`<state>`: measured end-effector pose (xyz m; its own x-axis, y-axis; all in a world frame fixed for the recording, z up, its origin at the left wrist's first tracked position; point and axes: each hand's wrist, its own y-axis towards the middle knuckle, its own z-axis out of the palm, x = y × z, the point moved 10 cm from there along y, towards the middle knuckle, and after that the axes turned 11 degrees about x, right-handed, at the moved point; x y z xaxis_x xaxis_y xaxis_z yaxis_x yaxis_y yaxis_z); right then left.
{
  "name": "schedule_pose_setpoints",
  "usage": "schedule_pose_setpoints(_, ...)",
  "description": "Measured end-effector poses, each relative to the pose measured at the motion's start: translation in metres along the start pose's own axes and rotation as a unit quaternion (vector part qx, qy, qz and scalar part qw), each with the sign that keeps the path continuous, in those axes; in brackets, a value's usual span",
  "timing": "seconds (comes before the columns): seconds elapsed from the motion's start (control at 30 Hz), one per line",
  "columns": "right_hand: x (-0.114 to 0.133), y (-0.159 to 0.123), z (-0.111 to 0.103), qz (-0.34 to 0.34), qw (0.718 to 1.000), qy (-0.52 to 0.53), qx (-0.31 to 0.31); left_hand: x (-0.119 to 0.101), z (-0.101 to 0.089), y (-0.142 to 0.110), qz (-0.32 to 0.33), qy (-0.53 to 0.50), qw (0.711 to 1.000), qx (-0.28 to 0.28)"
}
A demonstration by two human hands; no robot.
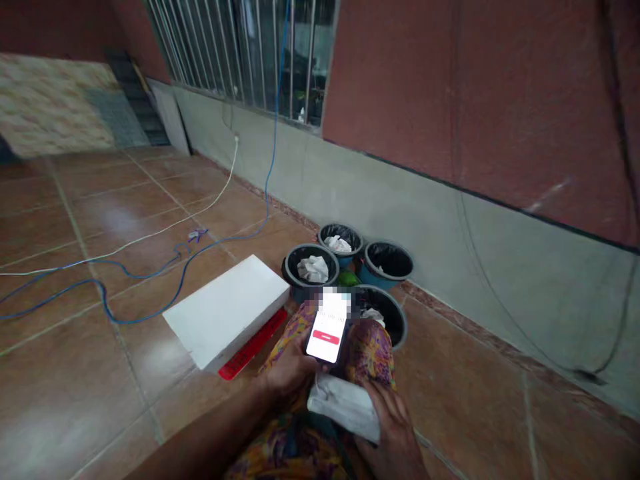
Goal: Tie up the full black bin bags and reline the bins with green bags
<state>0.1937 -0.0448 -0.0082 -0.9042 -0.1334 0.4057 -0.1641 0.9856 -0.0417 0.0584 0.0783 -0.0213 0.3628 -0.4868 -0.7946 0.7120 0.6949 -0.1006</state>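
Observation:
My left hand (291, 365) is closed around a smartphone (320, 350) with a lit screen and a red button on it. The phone stands tilted above my lap. Under my right hand (395, 427) is a white folded cloth-like bundle (343, 403); the fingers wrap its right end, and its exact kind does not show clearly. Patterned purple and yellow clothing (370, 350) covers my knees, just below both hands. A thin strand hangs by the bundle's left end, near the phone.
Several buckets lined with black bags, among them one at the front (400, 327), stand before my knees, some holding white crumpled material. Left of them lies a white box (230, 313) beside a red flat item (250, 350). Blue cable (187, 277) crosses the tiled floor.

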Motion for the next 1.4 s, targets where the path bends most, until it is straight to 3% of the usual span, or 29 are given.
schedule_pose_setpoints(0.53,-0.008,0.003,0.006,0.039,0.999,0.021,0.020,0.006,-0.002,-0.002,0.009,-0.045,0.999,-0.002)
schedule_pose_setpoints(1.0,-0.007,0.000,0.009,0.033,0.999,0.016,0.019,0.000,0.001,-0.003,0.003,-0.021,1.000,-0.001)
schedule_pose_setpoints(1.2,-0.010,0.000,0.012,0.059,0.997,0.004,0.048,0.003,0.000,-0.003,-0.007,-0.019,1.000,-0.002)
schedule_pose_setpoints(1.4,-0.010,0.007,0.017,0.039,0.995,0.000,0.094,0.007,-0.001,-0.003,-0.014,-0.026,1.000,0.011)
